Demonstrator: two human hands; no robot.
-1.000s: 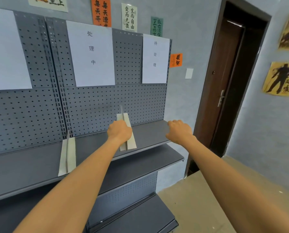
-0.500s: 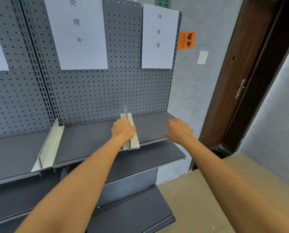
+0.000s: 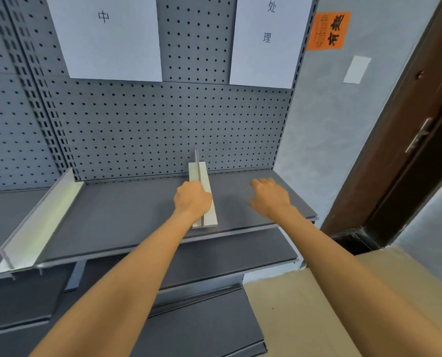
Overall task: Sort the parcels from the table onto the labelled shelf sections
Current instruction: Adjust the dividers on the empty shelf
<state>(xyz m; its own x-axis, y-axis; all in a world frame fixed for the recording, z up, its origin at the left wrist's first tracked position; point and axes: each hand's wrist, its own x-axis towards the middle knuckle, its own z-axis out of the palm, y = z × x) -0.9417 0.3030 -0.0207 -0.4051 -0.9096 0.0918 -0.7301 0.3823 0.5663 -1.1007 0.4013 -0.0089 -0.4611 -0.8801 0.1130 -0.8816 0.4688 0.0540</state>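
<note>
1. Where half a second ago the right hand (image 3: pixel 271 199) was a loose fist above the shelf (image 3: pixel 127 212), its fingers are now spread and relaxed, holding nothing, low over the shelf's right end.
2. Compared with that same earlier view, the left hand (image 3: pixel 193 200) has not let go: it grips the upright fin of the white divider (image 3: pixel 204 199), fingers curled round it, about halfway along its length.
3. Since then the view has come closer and tipped down, so the paper signs are cut off at the top.
4. Under both hands lies the dark grey shelf, with the divider running from its front lip back to the pegboard (image 3: pixel 150 130).
5. Far to the left of the left hand, a second divider (image 3: pixel 39 222) lies on the same shelf, angled, its near end at the front edge.
6. Above the left hand, a white sign (image 3: pixel 106 39) hangs on the pegboard; above the right hand hangs another sign (image 3: pixel 266 45) with two characters showing.
7. Below the hands two more grey shelves step out, the lower shelf (image 3: pixel 227 256) and the bottom shelf (image 3: pixel 202 328).
8. Right of the right hand, a blue-grey wall (image 3: pixel 343 137) carries an orange sticker (image 3: pixel 328 30) and a pale switch plate (image 3: pixel 357 69); beyond it stands a dark brown door (image 3: pixel 408 150) with a metal handle (image 3: pixel 419 135).
9. A tan floor (image 3: pixel 292 318) shows beneath the right forearm.
10. No parcel shows in any shelf section; the sections on either side of the held divider hold nothing.
</note>
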